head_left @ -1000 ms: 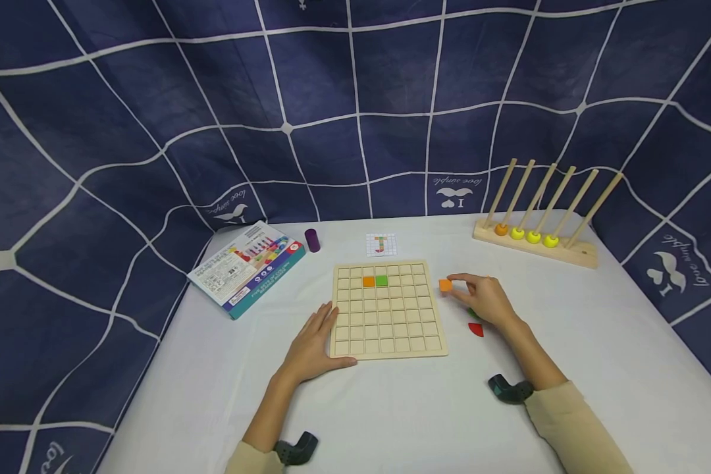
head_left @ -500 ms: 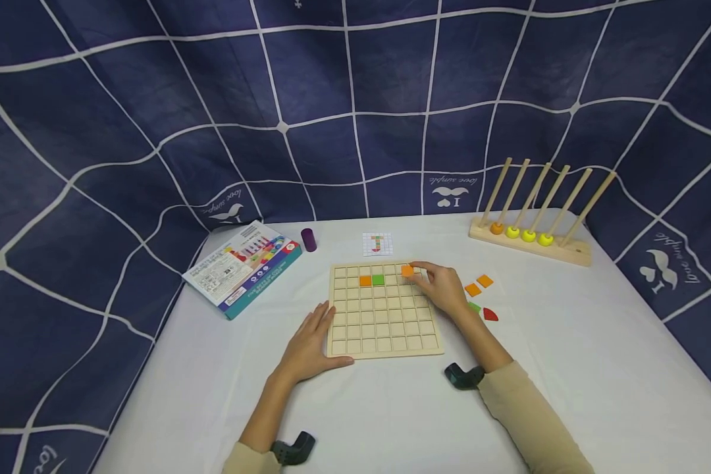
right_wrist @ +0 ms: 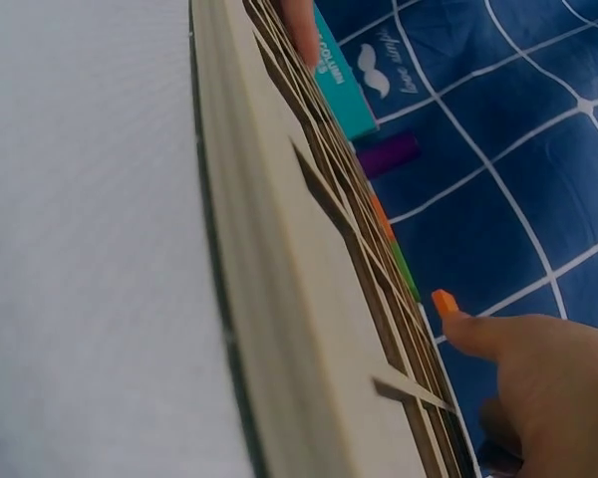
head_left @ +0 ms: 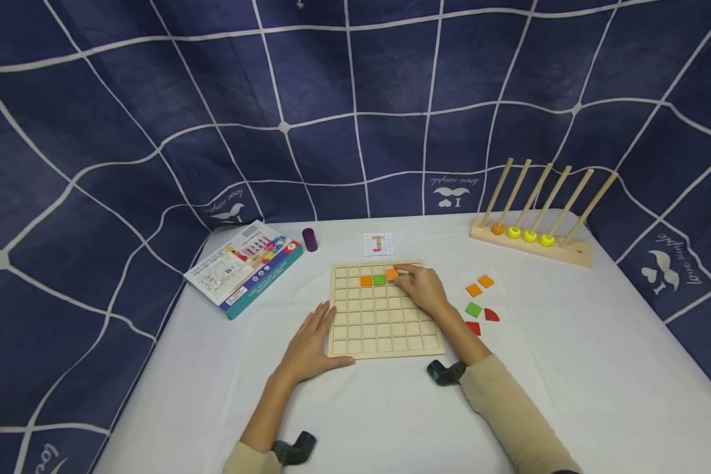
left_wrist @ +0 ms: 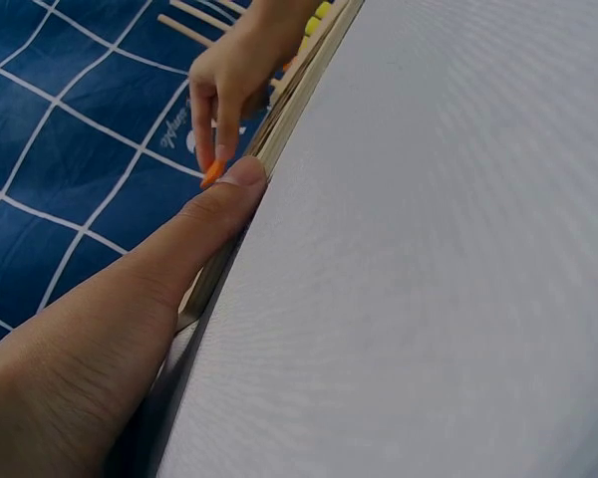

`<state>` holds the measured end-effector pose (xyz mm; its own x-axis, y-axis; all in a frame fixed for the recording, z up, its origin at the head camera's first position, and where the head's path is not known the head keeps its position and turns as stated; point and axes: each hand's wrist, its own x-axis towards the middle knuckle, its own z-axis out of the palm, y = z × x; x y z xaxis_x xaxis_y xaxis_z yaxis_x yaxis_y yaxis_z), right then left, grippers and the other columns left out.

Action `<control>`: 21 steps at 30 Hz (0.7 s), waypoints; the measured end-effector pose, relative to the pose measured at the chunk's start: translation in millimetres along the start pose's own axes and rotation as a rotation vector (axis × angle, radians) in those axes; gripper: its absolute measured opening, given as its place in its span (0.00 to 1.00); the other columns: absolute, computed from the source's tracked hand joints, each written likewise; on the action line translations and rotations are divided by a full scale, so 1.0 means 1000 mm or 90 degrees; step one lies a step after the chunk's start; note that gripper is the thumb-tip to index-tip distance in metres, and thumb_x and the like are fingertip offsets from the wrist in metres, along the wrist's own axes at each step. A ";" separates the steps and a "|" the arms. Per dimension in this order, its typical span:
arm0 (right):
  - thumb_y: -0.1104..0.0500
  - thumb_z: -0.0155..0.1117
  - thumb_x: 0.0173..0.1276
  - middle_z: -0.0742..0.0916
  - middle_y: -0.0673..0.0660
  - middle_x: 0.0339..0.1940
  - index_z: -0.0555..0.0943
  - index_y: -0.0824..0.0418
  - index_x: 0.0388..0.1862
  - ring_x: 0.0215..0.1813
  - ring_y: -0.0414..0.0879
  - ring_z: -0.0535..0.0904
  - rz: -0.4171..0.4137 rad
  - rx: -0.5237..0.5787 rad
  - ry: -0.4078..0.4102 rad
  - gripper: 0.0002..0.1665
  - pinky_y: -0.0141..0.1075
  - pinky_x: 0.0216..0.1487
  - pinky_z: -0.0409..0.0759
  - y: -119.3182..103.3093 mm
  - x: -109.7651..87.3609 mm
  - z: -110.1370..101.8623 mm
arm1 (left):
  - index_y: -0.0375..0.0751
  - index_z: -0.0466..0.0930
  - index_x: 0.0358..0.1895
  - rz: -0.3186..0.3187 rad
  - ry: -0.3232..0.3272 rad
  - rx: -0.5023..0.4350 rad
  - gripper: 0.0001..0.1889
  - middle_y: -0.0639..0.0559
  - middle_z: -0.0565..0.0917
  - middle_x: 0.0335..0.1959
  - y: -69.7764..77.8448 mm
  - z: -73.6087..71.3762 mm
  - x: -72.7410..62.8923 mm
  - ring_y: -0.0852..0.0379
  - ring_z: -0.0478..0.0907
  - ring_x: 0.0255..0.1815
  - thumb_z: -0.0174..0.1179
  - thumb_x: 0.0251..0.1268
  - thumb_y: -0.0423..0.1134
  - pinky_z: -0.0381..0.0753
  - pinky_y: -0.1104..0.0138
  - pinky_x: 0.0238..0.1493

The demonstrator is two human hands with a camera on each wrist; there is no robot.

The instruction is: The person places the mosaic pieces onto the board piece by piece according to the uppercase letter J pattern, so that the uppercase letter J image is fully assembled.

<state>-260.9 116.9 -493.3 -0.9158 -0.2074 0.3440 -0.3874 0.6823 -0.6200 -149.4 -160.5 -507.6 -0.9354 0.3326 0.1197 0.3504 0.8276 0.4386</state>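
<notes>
Frame centre: right hand (head_left: 423,289) pinches orange tile (head_left: 392,274), best lowered level, square to board (head_left: 385,324); left hand (head_left: 311,342), fingers extended, braces it.

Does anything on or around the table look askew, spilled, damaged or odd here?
Nothing looks spilled or damaged. One mild oddity: the dark blue cloth behind the table has its lettering upside down. The box lies at an angle and the loose tiles right of the board are unaligned, but neither seems amiss.
</notes>
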 end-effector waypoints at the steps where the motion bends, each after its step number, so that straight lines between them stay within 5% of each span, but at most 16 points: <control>1: 0.54 0.67 0.60 0.69 0.49 0.08 0.82 0.59 0.49 0.13 0.39 0.56 0.006 -0.001 -0.009 0.19 0.32 0.14 0.56 0.001 0.000 0.000 | 0.41 0.52 0.72 0.000 0.001 -0.001 0.61 0.49 0.49 0.74 0.000 0.000 0.000 0.52 0.42 0.73 0.55 0.35 0.79 0.49 0.56 0.69; 7: 0.53 0.66 0.61 0.66 0.47 0.07 0.83 0.59 0.48 0.15 0.39 0.53 0.024 -0.018 -0.051 0.18 0.32 0.16 0.55 0.005 0.000 0.003 | 0.41 0.52 0.72 0.005 0.010 0.002 0.61 0.48 0.50 0.73 0.001 0.001 0.000 0.51 0.44 0.73 0.56 0.35 0.78 0.50 0.55 0.68; 10: 0.53 0.66 0.60 0.72 0.49 0.09 0.83 0.60 0.48 0.16 0.40 0.55 0.021 -0.022 -0.049 0.18 0.34 0.17 0.57 0.004 0.001 0.003 | 0.41 0.52 0.72 0.006 0.009 0.003 0.61 0.49 0.50 0.73 0.000 0.001 0.000 0.52 0.43 0.73 0.55 0.35 0.79 0.49 0.56 0.69; 16: 0.54 0.66 0.60 0.87 0.59 0.32 0.83 0.61 0.48 0.19 0.41 0.64 0.012 -0.024 -0.050 0.18 0.33 0.22 0.66 0.003 0.000 0.002 | 0.43 0.51 0.72 -0.006 -0.002 0.010 0.62 0.51 0.48 0.74 -0.001 0.002 0.001 0.54 0.41 0.73 0.52 0.34 0.81 0.47 0.57 0.69; 21: 0.53 0.66 0.61 0.85 0.61 0.27 0.81 0.61 0.51 0.19 0.41 0.61 0.011 -0.028 -0.054 0.21 0.35 0.22 0.66 0.003 -0.001 0.002 | 0.42 0.51 0.72 -0.003 -0.003 0.007 0.62 0.50 0.48 0.74 -0.002 0.003 0.002 0.53 0.42 0.73 0.53 0.34 0.81 0.47 0.57 0.69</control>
<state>-261.0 117.7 -497.0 -0.9286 -0.2529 0.2714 -0.3683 0.7161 -0.5930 -151.4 -160.2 -510.5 -0.9367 0.3311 0.1135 0.3467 0.8336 0.4300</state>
